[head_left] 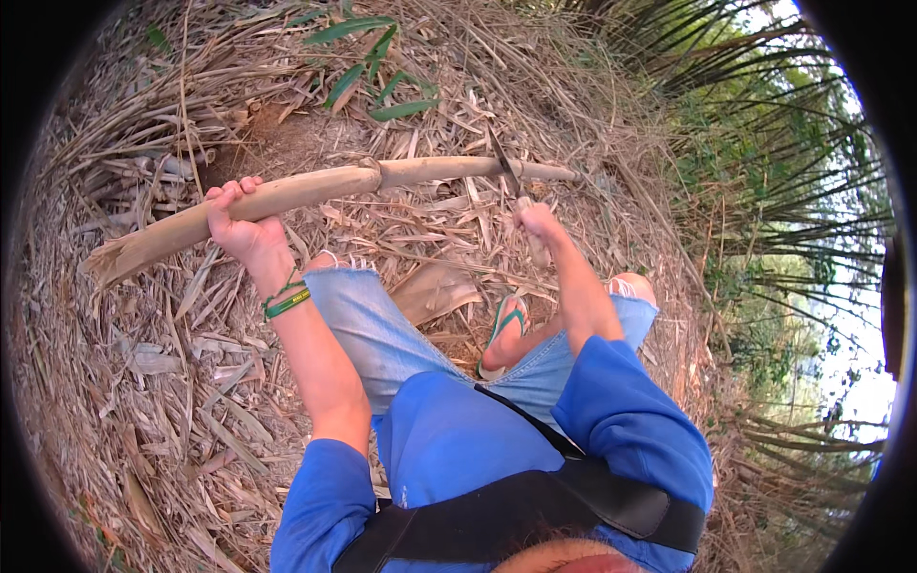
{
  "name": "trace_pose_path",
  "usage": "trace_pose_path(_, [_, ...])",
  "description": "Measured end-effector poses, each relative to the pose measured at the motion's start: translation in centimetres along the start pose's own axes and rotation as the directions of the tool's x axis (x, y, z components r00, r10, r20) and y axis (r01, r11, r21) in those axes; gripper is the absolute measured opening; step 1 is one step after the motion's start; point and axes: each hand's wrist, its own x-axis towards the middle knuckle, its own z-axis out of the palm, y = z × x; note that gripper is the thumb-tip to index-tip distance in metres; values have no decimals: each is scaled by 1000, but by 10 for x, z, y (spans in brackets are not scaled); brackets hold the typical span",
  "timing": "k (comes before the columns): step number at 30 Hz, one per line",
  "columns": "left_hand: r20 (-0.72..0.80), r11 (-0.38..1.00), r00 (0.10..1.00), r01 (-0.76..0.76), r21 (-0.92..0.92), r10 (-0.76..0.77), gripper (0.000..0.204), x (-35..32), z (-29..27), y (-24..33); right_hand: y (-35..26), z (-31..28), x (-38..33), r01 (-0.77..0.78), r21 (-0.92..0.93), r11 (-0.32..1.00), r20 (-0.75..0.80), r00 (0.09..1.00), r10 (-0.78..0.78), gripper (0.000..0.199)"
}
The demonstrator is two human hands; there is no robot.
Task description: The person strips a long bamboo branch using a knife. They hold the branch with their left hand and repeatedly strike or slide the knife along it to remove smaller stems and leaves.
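Note:
A long, pale dry bamboo pole (306, 188) runs across in front of me, with a ringed joint near its middle and a split, ragged left end. My left hand (246, 224) is closed around it towards that thicker end. In my right hand (541, 224) is the pale handle of a knife, gripped in a closed fist. The knife's dark blade (507, 170) lies across the thinner right part of the pole, pointing away from me. Whether the edge has cut into the bamboo, I cannot tell.
Dry leaves and bamboo sheaths (172, 382) cover the ground. A green-leaved shoot (368, 72) grows beyond the pole. Cut stalks (158, 167) lie at the far left, and dense bamboo (774, 191) stands at the right. My sandalled foot (506, 334) is below the knife.

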Motion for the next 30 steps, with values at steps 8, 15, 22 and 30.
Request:
trace_pose_path(8, [-59, 999, 997, 47, -6, -47, 19, 24, 21, -15, -3, -1, -28, 124, -330, 936, -274, 936, -220, 24])
trace_pose_path(15, [-179, 995, 982, -53, 88, 68, 15, -4, -14, 4, -43, 53, -64, -194, -113, 974, -392, 910, 136, 41])
trace_pose_path(22, [99, 998, 995, -32, 54, 27, 19, -15, 52, -11, -88, -58, -39, -36, -272, 962, -92, 996, 12, 43])
trace_pose_path(30, [42, 998, 999, -36, 50, 34, 18, 3, 34, -17, 14, 48, -23, 149, -3, 989, -540, 832, -127, 26])
